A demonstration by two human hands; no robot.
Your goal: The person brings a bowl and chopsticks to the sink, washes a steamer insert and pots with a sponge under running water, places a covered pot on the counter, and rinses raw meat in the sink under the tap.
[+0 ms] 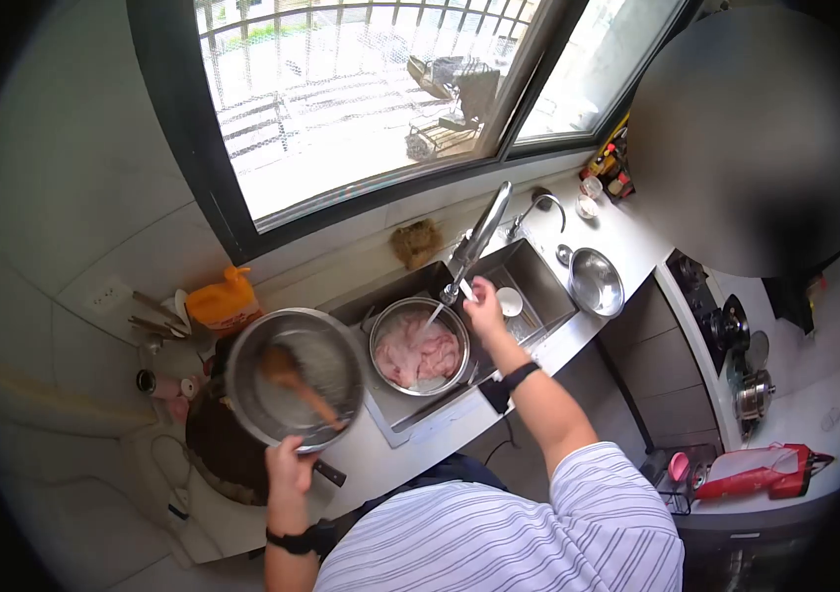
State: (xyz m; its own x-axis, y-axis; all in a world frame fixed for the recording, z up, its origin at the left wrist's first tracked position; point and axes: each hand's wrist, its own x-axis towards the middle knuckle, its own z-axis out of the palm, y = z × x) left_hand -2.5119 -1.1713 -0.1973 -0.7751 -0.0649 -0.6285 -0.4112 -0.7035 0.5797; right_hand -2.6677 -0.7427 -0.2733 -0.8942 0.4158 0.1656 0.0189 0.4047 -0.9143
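My left hand (289, 471) grips the near rim of a large metal bowl (242, 395), tilted over the counter left of the sink. A wooden spoon (316, 403) lies inside it, its round head blurred. My right hand (482, 308) is closed at the lower end of the faucet (482, 232), fingers pinched by a pale part of it. Water streams from the spout into a metal pot (373, 360) in the left basin of the sink (395, 419). Pale pink raw meat (420, 350) sits in that pot, in cloudy water.
A white cup (510, 301) stands in the right basin. Another metal bowl (596, 281) rests on the counter to the right. An orange jug (223, 301) is at the back left, and a knife handle (329, 474) juts out beneath the held bowl. A window (361, 109) is ahead.
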